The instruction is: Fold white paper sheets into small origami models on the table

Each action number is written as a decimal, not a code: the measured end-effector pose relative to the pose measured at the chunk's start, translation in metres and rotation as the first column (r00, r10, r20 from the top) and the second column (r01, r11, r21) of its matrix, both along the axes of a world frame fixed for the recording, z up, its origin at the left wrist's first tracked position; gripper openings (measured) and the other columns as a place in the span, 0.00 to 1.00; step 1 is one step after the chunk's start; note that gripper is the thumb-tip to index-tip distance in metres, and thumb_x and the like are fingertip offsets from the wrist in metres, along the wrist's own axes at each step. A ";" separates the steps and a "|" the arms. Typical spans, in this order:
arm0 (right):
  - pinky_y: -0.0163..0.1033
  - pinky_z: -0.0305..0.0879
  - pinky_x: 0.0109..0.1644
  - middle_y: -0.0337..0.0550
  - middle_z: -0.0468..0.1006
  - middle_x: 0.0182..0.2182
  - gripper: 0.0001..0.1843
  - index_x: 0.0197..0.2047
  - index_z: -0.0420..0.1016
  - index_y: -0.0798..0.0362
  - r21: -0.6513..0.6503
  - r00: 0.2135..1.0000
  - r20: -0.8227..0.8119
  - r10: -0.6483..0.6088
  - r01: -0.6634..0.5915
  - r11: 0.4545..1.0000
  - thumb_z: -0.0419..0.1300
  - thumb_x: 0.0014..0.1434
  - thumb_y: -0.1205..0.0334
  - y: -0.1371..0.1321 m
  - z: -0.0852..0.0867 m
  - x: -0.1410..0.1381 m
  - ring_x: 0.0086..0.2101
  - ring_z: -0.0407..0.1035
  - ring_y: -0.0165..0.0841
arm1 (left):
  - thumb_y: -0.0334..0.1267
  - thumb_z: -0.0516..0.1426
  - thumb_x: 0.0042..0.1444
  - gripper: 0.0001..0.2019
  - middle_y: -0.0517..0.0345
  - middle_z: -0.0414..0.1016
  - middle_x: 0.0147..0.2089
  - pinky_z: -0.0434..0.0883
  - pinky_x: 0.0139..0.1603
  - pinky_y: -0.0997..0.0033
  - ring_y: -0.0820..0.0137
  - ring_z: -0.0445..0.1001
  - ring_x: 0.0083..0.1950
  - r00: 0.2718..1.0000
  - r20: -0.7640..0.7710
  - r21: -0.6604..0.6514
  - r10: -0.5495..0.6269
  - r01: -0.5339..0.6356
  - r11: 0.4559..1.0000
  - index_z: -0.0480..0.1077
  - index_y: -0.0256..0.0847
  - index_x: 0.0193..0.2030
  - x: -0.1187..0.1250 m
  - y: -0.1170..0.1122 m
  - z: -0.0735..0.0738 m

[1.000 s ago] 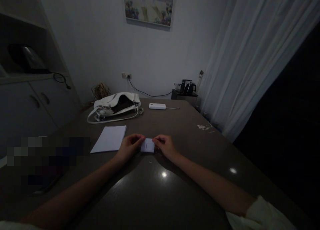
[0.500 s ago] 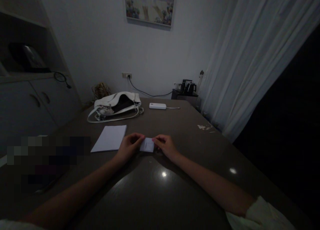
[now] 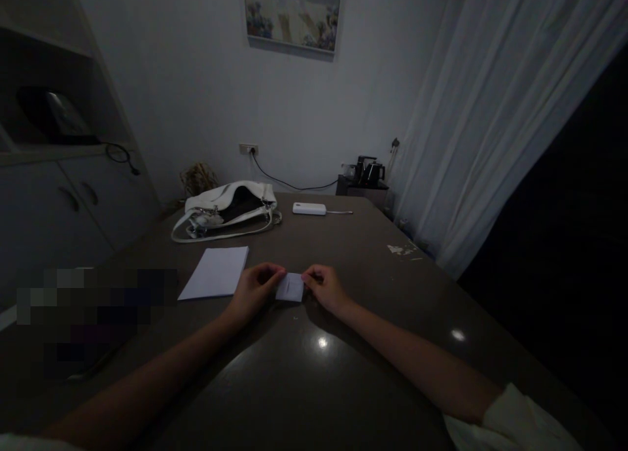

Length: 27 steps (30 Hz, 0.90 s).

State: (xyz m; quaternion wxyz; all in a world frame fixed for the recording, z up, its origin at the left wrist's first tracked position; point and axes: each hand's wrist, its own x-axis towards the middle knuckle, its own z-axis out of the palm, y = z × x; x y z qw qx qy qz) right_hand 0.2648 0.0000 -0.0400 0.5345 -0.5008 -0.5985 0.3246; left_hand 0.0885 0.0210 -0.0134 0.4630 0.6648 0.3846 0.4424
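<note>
Beside the left hand (image 3: 252, 290), white sheets (image 3: 216, 272); beyond them, a handbag (image 3: 209, 198).

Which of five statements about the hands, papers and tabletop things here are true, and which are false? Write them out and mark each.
1. The left hand and right hand both hold the small paper. True.
2. The larger paper lies to the right of the right hand. False: the larger paper lies on the left hand's side.
3. The white bag lies beyond the larger paper. True.
4. The table is white. False: the table is dark brownish.
5. A cord extends from the white gadget. True.
</note>
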 end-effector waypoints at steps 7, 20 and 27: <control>0.30 0.57 0.23 0.39 0.71 0.20 0.09 0.27 0.72 0.57 -0.027 1.000 -0.002 -0.011 0.011 1.000 0.58 0.52 0.59 -0.004 0.003 0.000 0.21 0.63 0.27 | 0.48 0.61 0.44 0.16 0.56 0.76 0.27 0.66 0.25 0.75 0.68 0.73 0.28 0.999 0.005 0.000 0.049 -0.049 0.999 0.72 0.35 0.29 0.001 0.001 0.001; 0.30 0.53 0.23 0.34 0.64 0.16 0.15 0.20 0.65 0.56 -0.030 0.996 0.073 0.048 -0.046 0.998 0.57 0.53 0.58 -0.005 0.004 -0.001 0.19 0.58 0.25 | 0.48 0.61 0.44 0.17 0.55 0.76 0.29 0.68 0.28 0.73 0.67 0.73 0.30 1.000 0.027 -0.012 0.008 -0.007 1.000 0.72 0.35 0.33 0.001 0.001 0.001; 0.29 0.53 0.22 0.35 0.65 0.18 0.16 0.23 0.68 0.56 -0.032 0.994 0.020 0.111 -0.110 0.993 0.57 0.53 0.53 -0.010 0.011 -0.003 0.20 0.59 0.25 | 0.48 0.62 0.43 0.21 0.54 0.76 0.32 0.69 0.29 0.72 0.66 0.73 0.32 0.998 0.060 0.001 0.003 -0.003 1.000 0.72 0.36 0.42 -0.001 0.003 -0.001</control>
